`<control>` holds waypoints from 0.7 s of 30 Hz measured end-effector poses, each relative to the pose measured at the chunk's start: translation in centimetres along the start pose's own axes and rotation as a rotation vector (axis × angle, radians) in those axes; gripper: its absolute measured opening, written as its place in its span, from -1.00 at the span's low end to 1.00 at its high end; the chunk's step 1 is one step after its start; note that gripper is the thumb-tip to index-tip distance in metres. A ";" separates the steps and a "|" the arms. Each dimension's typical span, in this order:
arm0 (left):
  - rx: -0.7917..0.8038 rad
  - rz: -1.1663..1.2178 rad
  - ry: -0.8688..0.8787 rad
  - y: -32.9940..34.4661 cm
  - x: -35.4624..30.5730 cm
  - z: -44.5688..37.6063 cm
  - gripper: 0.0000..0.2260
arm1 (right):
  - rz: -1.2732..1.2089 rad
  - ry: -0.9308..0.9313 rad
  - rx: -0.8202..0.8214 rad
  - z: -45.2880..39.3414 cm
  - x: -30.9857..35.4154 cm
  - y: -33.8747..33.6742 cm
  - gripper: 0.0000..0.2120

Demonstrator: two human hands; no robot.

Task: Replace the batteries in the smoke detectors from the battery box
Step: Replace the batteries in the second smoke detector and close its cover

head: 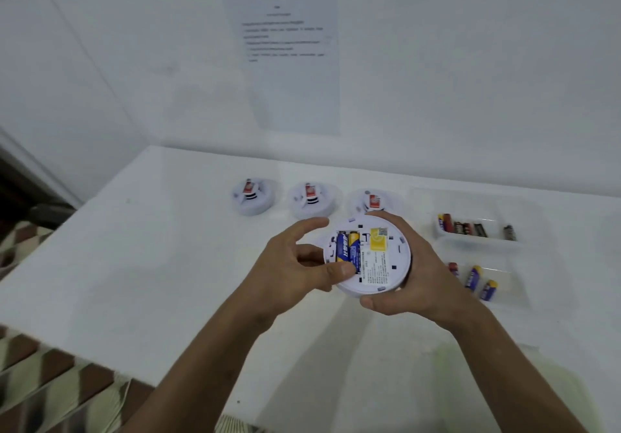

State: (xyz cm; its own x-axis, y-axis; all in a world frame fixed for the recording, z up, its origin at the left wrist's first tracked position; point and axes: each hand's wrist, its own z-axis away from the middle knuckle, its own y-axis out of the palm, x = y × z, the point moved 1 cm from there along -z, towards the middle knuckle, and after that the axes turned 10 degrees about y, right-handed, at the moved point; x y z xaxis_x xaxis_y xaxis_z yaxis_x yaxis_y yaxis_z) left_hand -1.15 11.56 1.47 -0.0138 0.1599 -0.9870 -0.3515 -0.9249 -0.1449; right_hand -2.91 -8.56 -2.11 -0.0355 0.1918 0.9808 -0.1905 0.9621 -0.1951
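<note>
held detector: white round smoke detector, back side up, lifted above the white table, between both hands
right hand: right hand wraps the detector's right rim, fingers curled over the far edge, thumb hooked on the near edge; firm hold
left hand: left hand at the detector's left side, thumb pressing the near end of the blue battery, index finger arched above the far-left rim, other fingers curled under the left edge; contact of the index tip with the rim: cannot tell
battery bay: left part of the detector's back, open; blue battery lies in it with a yellow-and-blue battery just to its right, side by side, touching
label: yellow sticker right of the bay, printed white label below it, text too small to read
other detectors: three more on the table beyond the held detector, in a row; far-left one, middle one, third one partly hidden behind the held detector's far rim; each shows a red tag on top
battery box: clear plastic box right of the held detector, two compartments
far compartment: dark red-and-black batteries, lying in a loose row
near compartment: blue-and-yellow batteries, plus one red-tipped battery nearest the held detector, partly hidden by the right hand
paper: printed sheet on the wall beyond the held detector, text blurred
</note>
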 end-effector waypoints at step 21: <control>0.123 -0.757 0.109 -11.0 12.1 -1.8 -0.28 | -0.020 0.116 -0.212 2.0 -0.9 8.0 -0.14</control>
State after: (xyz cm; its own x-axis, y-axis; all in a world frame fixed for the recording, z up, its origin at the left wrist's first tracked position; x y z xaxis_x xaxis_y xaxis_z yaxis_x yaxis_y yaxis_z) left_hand 4.20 23.02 -9.01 0.3616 0.6924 -0.6244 -0.3302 -0.5311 -0.7803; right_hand -6.39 -1.45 -4.58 0.0812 0.1819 0.9800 0.0206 0.9827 -0.1841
